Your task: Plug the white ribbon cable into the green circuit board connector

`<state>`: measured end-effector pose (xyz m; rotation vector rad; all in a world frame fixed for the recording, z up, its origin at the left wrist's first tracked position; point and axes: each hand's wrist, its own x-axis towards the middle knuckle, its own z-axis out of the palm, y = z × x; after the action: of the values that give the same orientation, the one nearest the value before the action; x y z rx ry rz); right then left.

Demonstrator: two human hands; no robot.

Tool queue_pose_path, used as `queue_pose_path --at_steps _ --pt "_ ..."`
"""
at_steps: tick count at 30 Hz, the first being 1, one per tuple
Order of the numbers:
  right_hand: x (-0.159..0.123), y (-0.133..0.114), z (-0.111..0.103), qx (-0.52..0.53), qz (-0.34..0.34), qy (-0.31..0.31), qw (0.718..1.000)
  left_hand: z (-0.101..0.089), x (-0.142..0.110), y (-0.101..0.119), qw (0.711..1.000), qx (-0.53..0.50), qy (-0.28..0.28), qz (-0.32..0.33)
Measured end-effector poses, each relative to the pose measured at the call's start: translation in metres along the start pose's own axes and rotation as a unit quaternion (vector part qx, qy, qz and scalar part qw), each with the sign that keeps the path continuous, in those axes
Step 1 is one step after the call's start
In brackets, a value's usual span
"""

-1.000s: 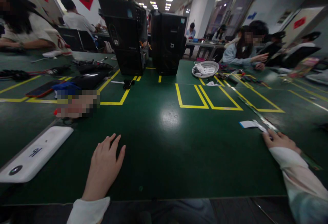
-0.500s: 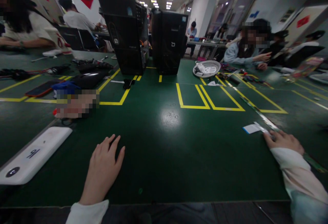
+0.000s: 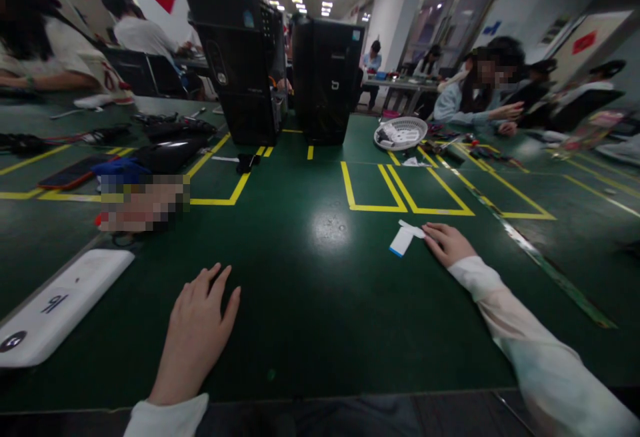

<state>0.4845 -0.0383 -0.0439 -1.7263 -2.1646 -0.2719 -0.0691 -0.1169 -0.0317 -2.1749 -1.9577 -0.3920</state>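
In the head view, my right hand (image 3: 450,245) is at the right of the green table (image 3: 320,317), fingers closed on one end of a white flat ribbon cable (image 3: 402,241). The cable is folded, with a wide part hanging or lying toward me and a blue strip at its tip. Whether it touches the tabletop I cannot tell. My left hand (image 3: 200,327) rests palm down on the table, its fingers spread and nothing in them. A long white device (image 3: 67,307) with a dark round mark lies to the left of that hand.
Two black computer towers (image 3: 324,83) stand at the back. A white basket (image 3: 400,134) holds small parts. Yellow tape (image 3: 380,209) marks rectangles on the table. Cables and a blue item (image 3: 120,173) lie at the left. A seated person (image 3: 465,103) works across the table.
My right hand has moved left across the table, bringing the ribbon cable with it, away from the strip at the right. My left hand has stayed in place.
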Motion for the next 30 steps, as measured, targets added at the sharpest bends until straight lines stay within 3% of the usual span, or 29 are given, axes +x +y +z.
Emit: queue_pose_path --at_steps 6,10,15,20,25,30 --pt "0.076 -0.081 0.024 0.057 -0.105 -0.006 0.993 -0.001 0.0 0.002 1.0 -0.005 0.003 0.0" --pt "0.1 -0.131 0.035 0.073 -0.153 -0.027 0.985 -0.001 -0.001 0.0 1.0 -0.005 -0.001 0.0" --pt "0.08 -0.189 0.031 0.111 -0.23 -0.052 0.965 -0.001 -0.002 -0.001 1.0 0.001 -0.007 -0.002" --pt "0.046 -0.231 0.011 0.178 -0.329 -0.117 0.92 -0.002 -0.001 -0.001 1.0 0.003 -0.015 -0.006" --pt "0.033 -0.253 -0.01 0.184 -0.355 -0.173 0.9 -0.001 0.0 -0.002 1.0 0.001 -0.016 -0.007" --pt "0.033 -0.257 -0.019 0.176 -0.356 -0.195 0.897 -0.001 -0.001 -0.002 1.0 -0.001 -0.008 -0.003"
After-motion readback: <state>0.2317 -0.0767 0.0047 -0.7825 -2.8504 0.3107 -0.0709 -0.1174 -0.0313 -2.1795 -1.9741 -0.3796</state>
